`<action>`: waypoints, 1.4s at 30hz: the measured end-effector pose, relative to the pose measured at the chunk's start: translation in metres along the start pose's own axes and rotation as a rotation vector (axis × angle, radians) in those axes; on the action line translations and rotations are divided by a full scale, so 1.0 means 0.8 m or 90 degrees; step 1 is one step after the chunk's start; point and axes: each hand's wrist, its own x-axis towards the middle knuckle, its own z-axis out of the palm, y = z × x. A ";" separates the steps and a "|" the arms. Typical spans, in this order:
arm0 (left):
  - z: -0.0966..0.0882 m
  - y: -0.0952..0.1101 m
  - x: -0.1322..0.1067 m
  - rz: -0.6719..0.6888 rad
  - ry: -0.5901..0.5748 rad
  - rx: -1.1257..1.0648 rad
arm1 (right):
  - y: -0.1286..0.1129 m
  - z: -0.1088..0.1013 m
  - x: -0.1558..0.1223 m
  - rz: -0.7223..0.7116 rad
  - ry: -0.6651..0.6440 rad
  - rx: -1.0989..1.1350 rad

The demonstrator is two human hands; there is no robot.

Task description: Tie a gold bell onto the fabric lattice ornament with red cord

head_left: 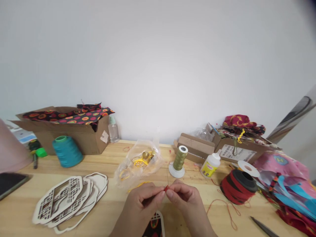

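Observation:
My left hand (140, 205) and my right hand (189, 205) meet above the table's front, fingertips pinched together. Between them shows a small bit of red cord (166, 188), mostly covered by the fingers. A thin thread runs up from the fingertips toward the spool of olive-gold thread (180, 158). Beneath the hands lies a pale lattice frame with dark patterned fabric (155, 227), partly hidden by my left hand. Just behind my left hand is a clear plastic bag (128, 161) with yellow cords and brass-coloured pieces in it.
Pale cut-out frames (59, 200) and a teal thread cone (67, 152) sit left, before a cardboard box of fabric (74, 138). Rightward are a glue bottle (210, 165), a red cord spool (234, 189), dark pointed blades (263, 226) and blue ribbons (293, 194).

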 end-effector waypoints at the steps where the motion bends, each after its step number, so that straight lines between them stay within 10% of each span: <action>1: 0.000 0.000 0.000 -0.009 0.007 -0.013 | 0.000 0.000 0.000 -0.011 0.009 -0.016; 16: 0.006 -0.005 0.005 -0.243 -0.026 -0.450 | -0.026 -0.009 -0.008 -0.303 0.009 -0.358; 35: 0.014 -0.015 0.003 -0.299 -0.128 -0.689 | -0.019 -0.014 0.004 -0.127 -0.111 -0.206; 42: 0.014 -0.014 -0.001 -0.304 -0.128 -0.708 | -0.030 -0.018 0.003 -0.242 -0.128 -0.344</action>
